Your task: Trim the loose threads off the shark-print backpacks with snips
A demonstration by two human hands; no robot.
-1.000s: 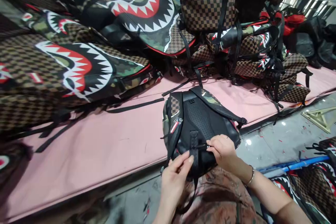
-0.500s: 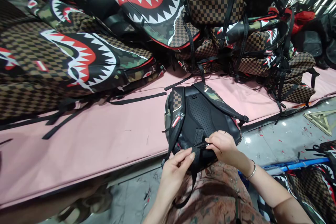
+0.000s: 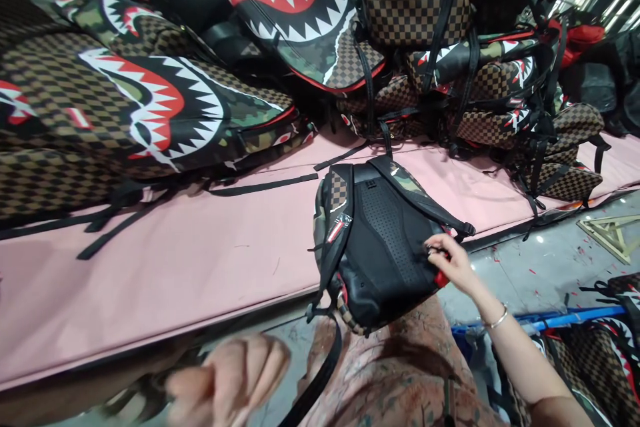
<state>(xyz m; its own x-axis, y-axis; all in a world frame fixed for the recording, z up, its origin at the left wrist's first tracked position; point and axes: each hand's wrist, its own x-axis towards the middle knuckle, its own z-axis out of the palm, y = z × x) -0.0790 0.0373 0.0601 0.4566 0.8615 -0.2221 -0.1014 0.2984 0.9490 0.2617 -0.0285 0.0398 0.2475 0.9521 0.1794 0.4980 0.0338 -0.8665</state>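
A black-backed backpack (image 3: 385, 240) lies with its padded back panel up, partly over the front edge of the pink-covered table. My right hand (image 3: 450, 263) pinches a small dark part at the bag's right side, beside some red lining. What exactly sits between those fingertips is hard to see. My left hand (image 3: 233, 377), smeared by motion, is off the bag at lower left with its fingers curled; anything inside them is hidden. From the bag's lower left corner a black strap (image 3: 325, 353) runs down out of view, and its end does not show.
The pink table (image 3: 200, 267) carries piled backpacks (image 3: 175, 107) with shark-mouth and checked prints along its back. More bags (image 3: 590, 353) lie at lower right by a blue bar (image 3: 575, 315). A cream triangular frame (image 3: 613, 233) stands on the grey floor.
My left hand has left the bag's bottom edge and moved down and left. My right hand has shifted up and right to the bag's side. The strap now stretches lower left.
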